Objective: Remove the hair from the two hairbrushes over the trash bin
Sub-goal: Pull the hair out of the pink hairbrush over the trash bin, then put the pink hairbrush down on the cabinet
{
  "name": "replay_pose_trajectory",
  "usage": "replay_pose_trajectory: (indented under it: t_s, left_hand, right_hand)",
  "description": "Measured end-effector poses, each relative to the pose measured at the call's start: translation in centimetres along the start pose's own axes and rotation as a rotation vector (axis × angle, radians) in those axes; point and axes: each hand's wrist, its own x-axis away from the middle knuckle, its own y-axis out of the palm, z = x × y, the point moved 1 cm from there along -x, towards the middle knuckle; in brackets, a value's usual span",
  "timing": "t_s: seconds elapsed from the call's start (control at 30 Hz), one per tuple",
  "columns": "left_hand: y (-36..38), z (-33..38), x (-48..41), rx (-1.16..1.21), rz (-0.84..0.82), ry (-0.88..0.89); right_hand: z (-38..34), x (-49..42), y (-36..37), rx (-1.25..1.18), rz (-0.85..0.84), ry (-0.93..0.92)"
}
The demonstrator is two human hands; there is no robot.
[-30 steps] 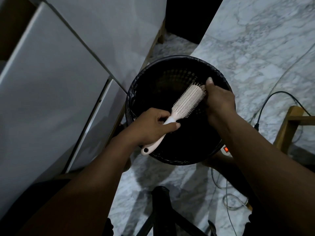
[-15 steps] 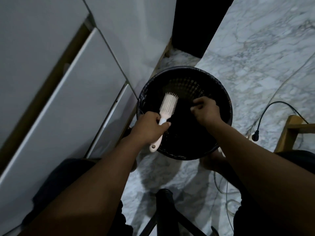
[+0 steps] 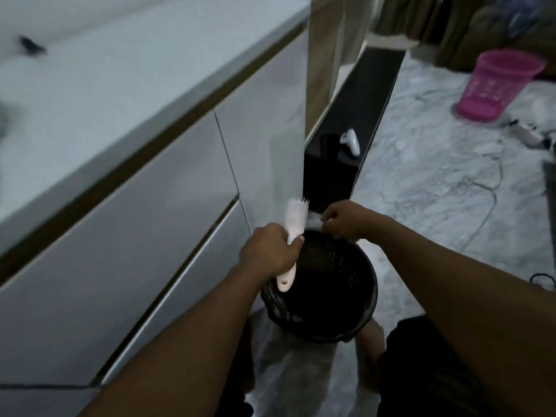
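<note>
brush [image 3: 296, 216] sat upright in your left hand [image 3: 269, 254], clenched on its handle at far rim of bin [image 3: 365, 320]. right hand [image 3: 343, 219] pinched shut, contents unclear. better: keep pulls w/ bristles over the opening.

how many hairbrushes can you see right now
1. The pale pink hairbrush is gripped by its handle in the left hand, head up, above the far left rim of the black trash bin. The second brush is not in view.
</note>
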Motion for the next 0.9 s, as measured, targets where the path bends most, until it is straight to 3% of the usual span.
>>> replay_pose_trajectory:
  t_s: [0.2,0.43,0.67,0.9]
  left_hand:
    - [-10.3,5.2,5.1,-0.083,0.248,0.122]
    - [-20.4,6.6,10.9,-0.128,0.463,0.175]
    - [-29.6,2.7,15.1,-0.143,0.645,0.044]
    - [-35.9,-6.3,18.6,-0.115,0.721,-0.191]
  right_hand:
    - [-8.5,8.0,-7.2,0.031,0.141,-0.161]
    - [-17.6,14.9,-11.2,0.064,0.255,-0.344]
    - [-28.2,16.8,-10.2,0.059,0.251,-0.516]
    - [-38.9,16.7,-2.9,0.145,0.15,-0.713]
